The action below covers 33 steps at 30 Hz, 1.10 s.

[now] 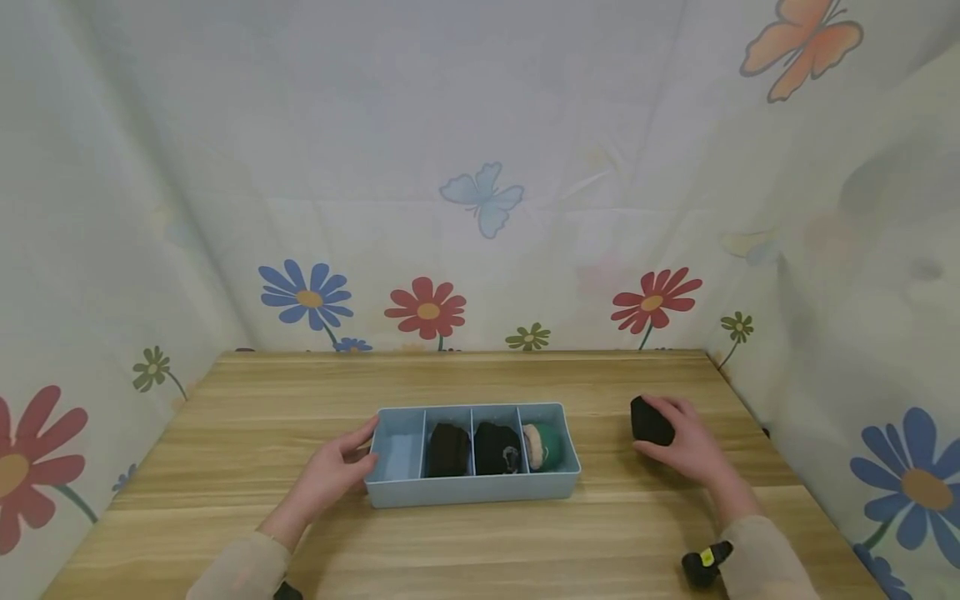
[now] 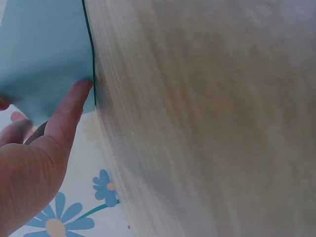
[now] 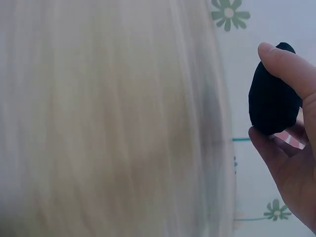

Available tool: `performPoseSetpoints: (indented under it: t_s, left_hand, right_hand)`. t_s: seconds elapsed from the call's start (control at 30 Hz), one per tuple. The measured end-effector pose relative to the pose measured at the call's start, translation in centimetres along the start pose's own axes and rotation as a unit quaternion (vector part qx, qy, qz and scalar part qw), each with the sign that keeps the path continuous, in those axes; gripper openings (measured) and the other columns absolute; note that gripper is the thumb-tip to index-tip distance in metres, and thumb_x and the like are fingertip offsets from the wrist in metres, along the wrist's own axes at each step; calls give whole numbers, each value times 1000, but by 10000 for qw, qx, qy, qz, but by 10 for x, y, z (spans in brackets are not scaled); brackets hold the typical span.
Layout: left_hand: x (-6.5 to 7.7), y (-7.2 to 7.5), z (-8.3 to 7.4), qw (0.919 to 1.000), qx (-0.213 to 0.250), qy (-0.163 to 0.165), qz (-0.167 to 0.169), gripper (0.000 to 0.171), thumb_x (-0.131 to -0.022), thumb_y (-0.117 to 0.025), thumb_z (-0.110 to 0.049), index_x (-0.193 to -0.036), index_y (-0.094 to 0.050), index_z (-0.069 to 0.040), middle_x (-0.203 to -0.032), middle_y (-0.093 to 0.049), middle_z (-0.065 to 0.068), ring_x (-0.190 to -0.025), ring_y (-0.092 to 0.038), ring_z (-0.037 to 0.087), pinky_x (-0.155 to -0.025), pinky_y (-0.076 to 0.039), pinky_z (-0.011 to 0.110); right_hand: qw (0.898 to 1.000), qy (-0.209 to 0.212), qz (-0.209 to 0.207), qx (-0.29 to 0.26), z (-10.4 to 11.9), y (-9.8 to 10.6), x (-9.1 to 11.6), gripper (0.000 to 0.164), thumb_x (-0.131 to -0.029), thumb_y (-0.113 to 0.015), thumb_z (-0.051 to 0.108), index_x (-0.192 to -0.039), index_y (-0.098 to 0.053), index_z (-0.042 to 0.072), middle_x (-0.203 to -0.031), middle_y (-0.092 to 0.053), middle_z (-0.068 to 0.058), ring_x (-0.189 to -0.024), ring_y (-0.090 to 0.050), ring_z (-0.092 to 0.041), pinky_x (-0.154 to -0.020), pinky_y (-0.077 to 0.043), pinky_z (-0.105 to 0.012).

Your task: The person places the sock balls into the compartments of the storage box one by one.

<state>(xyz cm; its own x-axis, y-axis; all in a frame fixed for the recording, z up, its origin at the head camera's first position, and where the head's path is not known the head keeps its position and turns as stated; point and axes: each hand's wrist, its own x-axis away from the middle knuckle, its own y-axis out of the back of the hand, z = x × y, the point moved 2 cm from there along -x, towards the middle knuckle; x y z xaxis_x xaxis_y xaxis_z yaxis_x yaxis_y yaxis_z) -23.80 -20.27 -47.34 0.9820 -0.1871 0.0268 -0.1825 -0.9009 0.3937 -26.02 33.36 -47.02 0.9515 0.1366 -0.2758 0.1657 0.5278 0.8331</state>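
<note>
A light blue box (image 1: 472, 490) with a row of compartments stands on the table. Its leftmost compartment (image 1: 399, 454) is bare; the others hold a dark brown-black rolled sock (image 1: 448, 450), a black one with a grey mark (image 1: 497, 448) and a green one with a cream part (image 1: 550, 446). My left hand (image 1: 337, 467) rests at the box's left end, its extended thumb (image 2: 74, 103) against the wall. To the right of the box, my right hand (image 1: 690, 442) pinches a rolled-up black sock (image 3: 274, 101) between thumb and fingers, close over the table in the head view.
The wood-grain table (image 1: 480, 550) ends at the back and sides against a hanging cloth (image 1: 480, 108) printed with flowers and butterflies. A black wrist device (image 1: 703, 567) with a yellow label sits by the right sleeve.
</note>
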Motion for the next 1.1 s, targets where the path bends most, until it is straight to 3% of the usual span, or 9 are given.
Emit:
performPoseSetpoints:
  t_s: [0.57, 1.1]
  left_hand:
    - [-1, 0, 1, 9999, 103, -3, 24, 63, -96, -64, -12, -153, -37, -10, -155, -33, 23, -130, -46, 44, -80, -58, 38]
    - [0, 0, 0, 10000, -6, -64, -3, 63, -96, -65, -13, -153, -38, -9, -154, -33, 23, -128, -49, 44, -84, -57, 38]
  right_hand:
    - [9990, 27, 81, -432, 38, -12, -8, 79, -79, -85, 27, -147, -47, 12, -141, -39, -23, -119, -46, -47, -92, -45, -67]
    - [9938, 794, -127, -767, 77, -20, -20, 77, -77, -87, 23, -145, -50, 15, -137, -45, -18, -116, -51, -41, -91, -49, -61]
